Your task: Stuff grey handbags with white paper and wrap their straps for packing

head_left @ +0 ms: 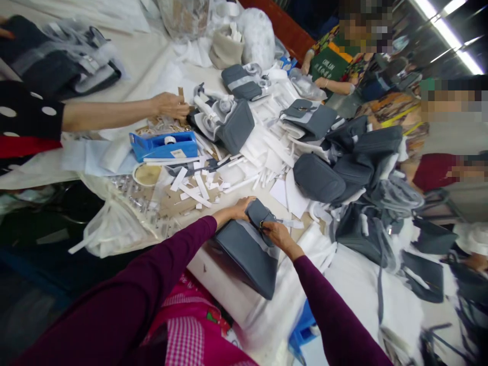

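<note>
My left hand and my right hand both grip the top of a grey fabric handbag, which is tilted with its base toward me. Its narrower top part sits between my hands, and a pale band crosses the bag's front. A small white strip sticks out beside my right hand. Across the table, a co-worker's hand reaches in from the left, pinching a small brown piece.
Several grey bags lie heaped to the right among white wrapping. A blue tape dispenser and scattered white strips on brown cardboard lie ahead. A plastic bag hangs over the table edge on the left. Other people stand around the far side.
</note>
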Action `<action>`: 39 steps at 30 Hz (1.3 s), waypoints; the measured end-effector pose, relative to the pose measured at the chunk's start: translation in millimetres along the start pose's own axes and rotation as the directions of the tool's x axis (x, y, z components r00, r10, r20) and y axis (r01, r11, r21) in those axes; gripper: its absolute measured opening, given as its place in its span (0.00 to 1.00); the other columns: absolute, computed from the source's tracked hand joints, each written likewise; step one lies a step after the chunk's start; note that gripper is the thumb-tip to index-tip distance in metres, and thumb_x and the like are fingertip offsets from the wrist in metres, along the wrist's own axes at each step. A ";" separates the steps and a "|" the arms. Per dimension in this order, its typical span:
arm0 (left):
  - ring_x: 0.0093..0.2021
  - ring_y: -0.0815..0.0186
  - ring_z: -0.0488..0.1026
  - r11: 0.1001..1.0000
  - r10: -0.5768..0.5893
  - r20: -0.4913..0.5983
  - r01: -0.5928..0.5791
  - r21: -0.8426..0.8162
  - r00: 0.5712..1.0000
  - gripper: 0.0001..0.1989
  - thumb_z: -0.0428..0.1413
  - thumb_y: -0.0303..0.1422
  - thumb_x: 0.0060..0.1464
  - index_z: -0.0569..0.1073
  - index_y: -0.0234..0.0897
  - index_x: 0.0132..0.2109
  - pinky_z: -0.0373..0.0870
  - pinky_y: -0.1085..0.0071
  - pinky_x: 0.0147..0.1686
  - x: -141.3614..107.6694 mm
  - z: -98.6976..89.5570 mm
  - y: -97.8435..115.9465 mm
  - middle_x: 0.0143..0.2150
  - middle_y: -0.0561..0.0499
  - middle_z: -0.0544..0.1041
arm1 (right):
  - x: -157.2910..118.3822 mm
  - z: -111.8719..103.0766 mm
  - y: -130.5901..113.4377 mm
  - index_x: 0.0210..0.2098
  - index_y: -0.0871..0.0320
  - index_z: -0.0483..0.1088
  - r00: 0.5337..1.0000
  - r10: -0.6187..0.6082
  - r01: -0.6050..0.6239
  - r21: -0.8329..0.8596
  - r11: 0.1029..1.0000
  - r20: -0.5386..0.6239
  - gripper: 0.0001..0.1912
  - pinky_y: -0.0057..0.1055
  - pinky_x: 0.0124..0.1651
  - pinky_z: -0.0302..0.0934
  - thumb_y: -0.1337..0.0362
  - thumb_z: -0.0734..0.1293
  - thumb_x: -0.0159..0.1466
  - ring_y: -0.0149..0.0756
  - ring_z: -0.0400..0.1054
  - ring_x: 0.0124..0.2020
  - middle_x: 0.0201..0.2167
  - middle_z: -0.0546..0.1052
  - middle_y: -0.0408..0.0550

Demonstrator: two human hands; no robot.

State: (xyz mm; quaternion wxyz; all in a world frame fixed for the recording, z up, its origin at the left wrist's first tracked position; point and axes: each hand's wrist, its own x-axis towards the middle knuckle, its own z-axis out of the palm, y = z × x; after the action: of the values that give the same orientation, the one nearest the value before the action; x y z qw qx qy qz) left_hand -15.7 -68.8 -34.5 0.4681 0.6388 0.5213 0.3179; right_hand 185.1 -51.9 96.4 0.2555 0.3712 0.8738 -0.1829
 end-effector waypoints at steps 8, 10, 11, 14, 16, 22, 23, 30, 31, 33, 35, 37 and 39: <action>0.56 0.47 0.61 0.993 0.019 0.119 -0.033 0.111 0.993 0.45 0.63 0.33 0.36 0.58 0.43 0.64 0.54 0.57 0.59 -0.6 -3.5 2.0 0.56 0.43 0.66 | 11.0 -4.1 4.3 0.36 0.57 0.75 0.989 -0.088 0.095 -0.060 0.994 0.117 0.11 0.26 0.36 0.54 0.70 0.61 0.60 0.35 0.71 0.36 0.34 0.79 0.49; 0.56 0.48 0.61 0.991 0.022 0.117 -0.037 0.128 0.993 0.45 0.63 0.33 0.37 0.59 0.42 0.64 0.54 0.57 0.58 -0.3 -2.2 0.9 0.56 0.42 0.66 | 10.5 0.0 3.7 0.38 0.56 0.75 0.990 -0.079 0.088 -0.076 0.993 0.115 0.11 0.26 0.36 0.54 0.69 0.61 0.61 0.35 0.71 0.37 0.36 0.79 0.48; 0.55 0.48 0.61 0.991 0.025 0.113 -0.040 0.130 0.993 0.45 0.63 0.33 0.36 0.59 0.41 0.64 0.54 0.57 0.58 -0.2 -1.5 0.3 0.56 0.42 0.65 | 10.0 2.3 3.1 0.39 0.55 0.74 0.991 -0.075 0.084 -0.086 0.993 0.111 0.12 0.25 0.37 0.55 0.69 0.61 0.61 0.36 0.71 0.38 0.37 0.79 0.47; 0.55 0.49 0.61 0.990 0.036 0.105 -0.050 0.131 0.994 0.44 0.64 0.32 0.36 0.60 0.41 0.63 0.54 0.58 0.58 -0.8 0.1 -0.9 0.55 0.42 0.65 | 7.8 8.2 -0.2 0.42 0.55 0.74 0.993 -0.070 0.081 -0.120 0.989 0.094 0.12 0.25 0.40 0.56 0.69 0.61 0.62 0.36 0.71 0.42 0.40 0.79 0.48; 0.55 0.50 0.61 0.990 0.048 0.099 -0.061 0.130 0.994 0.43 0.63 0.32 0.37 0.60 0.42 0.63 0.54 0.58 0.58 -1.7 0.4 -1.2 0.55 0.43 0.65 | 5.6 11.7 -4.3 0.41 0.55 0.74 0.994 -0.071 0.083 -0.162 0.983 0.079 0.12 0.26 0.40 0.56 0.68 0.61 0.63 0.37 0.71 0.43 0.41 0.79 0.48; 0.55 0.49 0.61 0.988 0.062 0.107 -0.076 0.132 0.992 0.41 0.62 0.32 0.38 0.60 0.44 0.62 0.54 0.56 0.58 -3.8 -1.4 -0.8 0.54 0.44 0.64 | -2.6 21.0 -24.5 0.42 0.59 0.70 0.999 -0.041 0.047 -0.243 0.969 0.031 0.12 0.30 0.42 0.57 0.68 0.56 0.66 0.41 0.70 0.44 0.43 0.76 0.54; 0.55 0.49 0.60 0.989 0.057 0.111 -0.072 0.129 0.992 0.41 0.62 0.32 0.38 0.60 0.44 0.62 0.54 0.56 0.58 -4.0 -1.7 -0.5 0.54 0.44 0.64 | -3.6 21.6 -27.8 0.43 0.60 0.69 0.999 -0.040 0.045 -0.264 0.963 0.026 0.12 0.31 0.43 0.58 0.68 0.56 0.66 0.42 0.70 0.45 0.44 0.75 0.56; 0.55 0.48 0.59 0.994 0.069 0.075 -0.074 0.076 0.995 0.40 0.62 0.32 0.38 0.61 0.44 0.61 0.53 0.54 0.59 -5.9 -1.8 2.0 0.54 0.44 0.63 | -0.6 24.6 -37.2 0.47 0.61 0.67 0.996 -0.031 0.056 -0.325 0.944 0.081 0.15 0.34 0.43 0.60 0.72 0.53 0.66 0.44 0.67 0.48 0.48 0.73 0.59; 0.55 0.48 0.59 0.995 0.068 0.072 -0.073 0.068 0.995 0.41 0.62 0.31 0.38 0.61 0.44 0.61 0.53 0.53 0.59 -6.2 -1.5 2.0 0.54 0.43 0.62 | 0.8 25.8 -37.0 0.47 0.61 0.67 0.996 -0.030 0.056 -0.321 0.945 0.085 0.15 0.34 0.43 0.60 0.72 0.53 0.66 0.44 0.66 0.48 0.48 0.72 0.59; 0.57 0.47 0.57 0.996 0.063 0.066 -0.067 0.053 0.996 0.41 0.62 0.32 0.38 0.61 0.44 0.62 0.52 0.52 0.60 -6.5 -0.7 1.4 0.54 0.43 0.61 | 4.3 28.1 -35.9 0.48 0.61 0.67 0.995 -0.027 0.056 -0.314 0.948 0.096 0.16 0.35 0.43 0.60 0.72 0.53 0.67 0.45 0.65 0.49 0.49 0.72 0.60; 0.58 0.46 0.55 0.998 0.052 0.062 -0.055 0.039 0.997 0.41 0.62 0.31 0.39 0.60 0.44 0.62 0.52 0.51 0.60 -6.6 0.4 0.0 0.56 0.43 0.60 | 8.7 29.9 -33.8 0.50 0.62 0.66 0.994 -0.022 0.054 -0.306 0.951 0.108 0.16 0.36 0.44 0.60 0.71 0.53 0.67 0.45 0.64 0.50 0.50 0.71 0.61; 0.60 0.46 0.54 0.999 0.038 0.062 -0.040 0.031 0.997 0.41 0.62 0.32 0.39 0.59 0.45 0.62 0.52 0.50 0.60 -6.5 1.9 -1.9 0.57 0.42 0.58 | 14.0 30.5 -31.1 0.52 0.63 0.65 0.992 -0.026 0.062 -0.298 0.952 0.123 0.17 0.37 0.45 0.60 0.70 0.53 0.67 0.47 0.63 0.51 0.52 0.70 0.62; 0.60 0.45 0.53 0.999 0.026 0.062 -0.028 0.032 0.998 0.41 0.62 0.32 0.39 0.59 0.43 0.62 0.52 0.50 0.60 -6.1 3.4 -3.9 0.58 0.41 0.57 | 19.8 29.9 -28.5 0.52 0.64 0.66 0.989 -0.044 0.084 -0.287 0.954 0.144 0.17 0.39 0.46 0.59 0.70 0.53 0.68 0.48 0.63 0.51 0.51 0.70 0.63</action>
State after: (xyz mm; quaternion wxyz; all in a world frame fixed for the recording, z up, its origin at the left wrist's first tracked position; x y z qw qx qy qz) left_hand -15.5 -75.6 -38.8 0.4690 0.6628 0.5031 0.2961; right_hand 161.5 -74.8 64.6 0.3605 0.2873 0.8834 -0.0847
